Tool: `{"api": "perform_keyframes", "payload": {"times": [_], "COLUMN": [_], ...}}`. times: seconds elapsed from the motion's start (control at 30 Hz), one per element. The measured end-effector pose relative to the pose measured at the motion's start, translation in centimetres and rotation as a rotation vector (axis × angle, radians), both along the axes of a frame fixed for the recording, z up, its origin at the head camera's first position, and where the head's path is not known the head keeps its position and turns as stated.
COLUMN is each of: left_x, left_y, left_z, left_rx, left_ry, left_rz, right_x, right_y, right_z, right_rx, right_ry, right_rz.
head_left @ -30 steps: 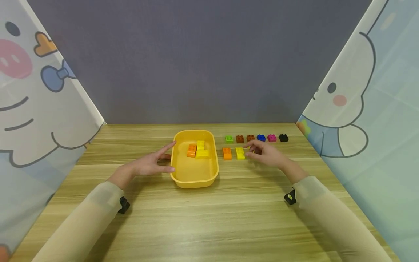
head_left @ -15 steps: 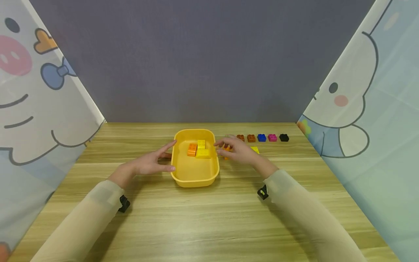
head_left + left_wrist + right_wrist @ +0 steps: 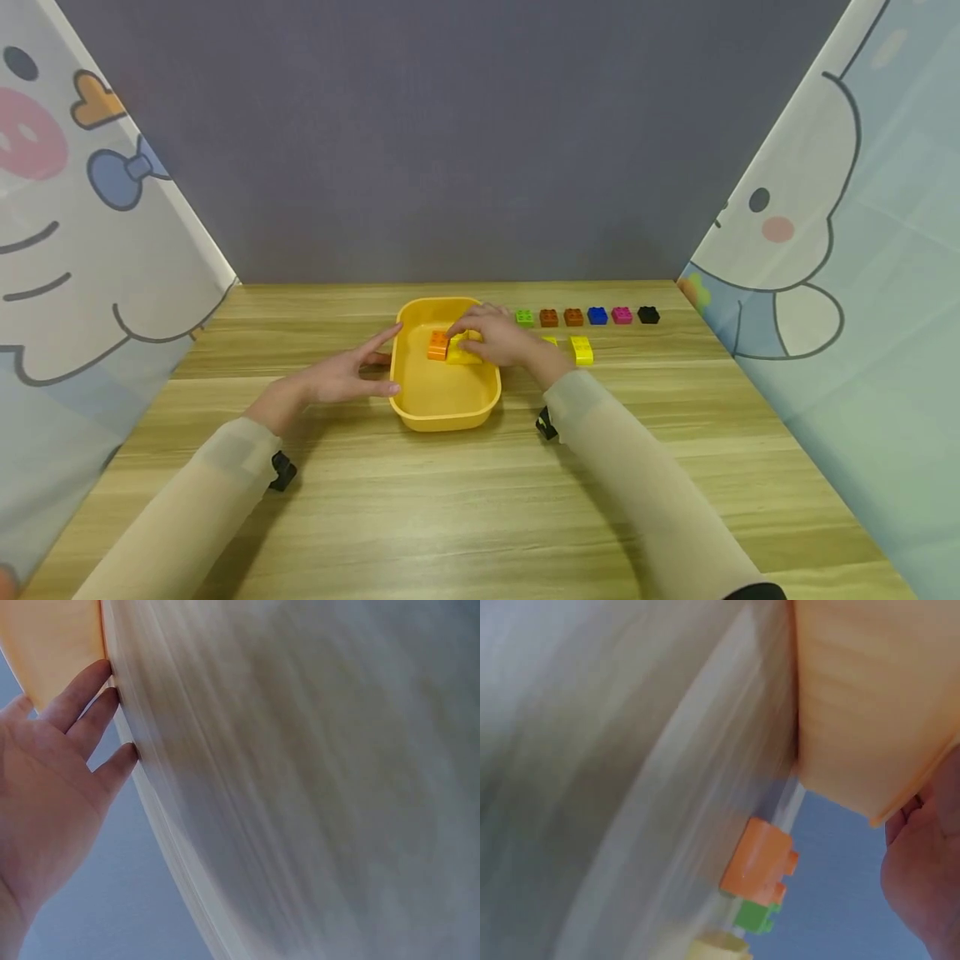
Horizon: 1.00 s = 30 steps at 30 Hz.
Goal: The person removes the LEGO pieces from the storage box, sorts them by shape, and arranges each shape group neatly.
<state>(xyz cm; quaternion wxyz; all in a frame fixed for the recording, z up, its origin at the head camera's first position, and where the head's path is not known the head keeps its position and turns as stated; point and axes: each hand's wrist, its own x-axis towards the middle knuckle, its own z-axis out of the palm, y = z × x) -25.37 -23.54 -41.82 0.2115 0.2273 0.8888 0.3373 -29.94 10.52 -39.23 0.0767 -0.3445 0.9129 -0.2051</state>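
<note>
A yellow plastic tray [image 3: 442, 417] stands on the wooden table. My left hand [image 3: 337, 375] rests at its left side, thumb and fingers spread along the rim; the left wrist view shows these straight fingers [image 3: 94, 724] against it. Inside the tray, my right hand [image 3: 498, 333] has its thumb and fingers curled round a yellow building brick [image 3: 456, 340], largely hidden by the hand. Just below is a longer yellow brick [image 3: 459, 358], and left of it an orange brick [image 3: 437, 345]. Only part of the right hand [image 3: 926, 862] shows in the right wrist view, beyond the tray wall.
Right of the tray, a back row holds green [image 3: 524, 317], brown [image 3: 549, 317], blue [image 3: 597, 316], pink [image 3: 622, 315] and black [image 3: 648, 315] bricks. In front lie yellow bricks [image 3: 581, 351] and an orange brick [image 3: 757, 862]. A dark panel [image 3: 465, 150] stands behind the table.
My right hand has left the yellow brick at the right of the front row and moved left, over the tray rim, to the bricks inside. The left hand stays at the tray.
</note>
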Motion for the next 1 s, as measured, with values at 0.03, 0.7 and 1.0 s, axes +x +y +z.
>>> {"api": "perform_keyframes", "payload": {"times": [0.03, 0.7, 1.0], "left_x": [0.01, -0.04, -0.05], "left_y": [0.03, 0.15, 0.13], "left_z": [0.07, -0.04, -0.17], "left_rx": [0.001, 0.011, 0.010], "left_ry": [0.000, 0.000, 0.002], "left_rz": [0.001, 0.003, 0.003], "right_x": [-0.06, -0.08, -0.23], "right_y": [-0.08, -0.80, -0.96], "right_z": [0.01, -0.43, -0.17], "right_rx": [0.021, 0.206, 0.244], "right_ry": [0.002, 0.033, 0.031], "right_rz": [-0.002, 0.031, 0.062]}}
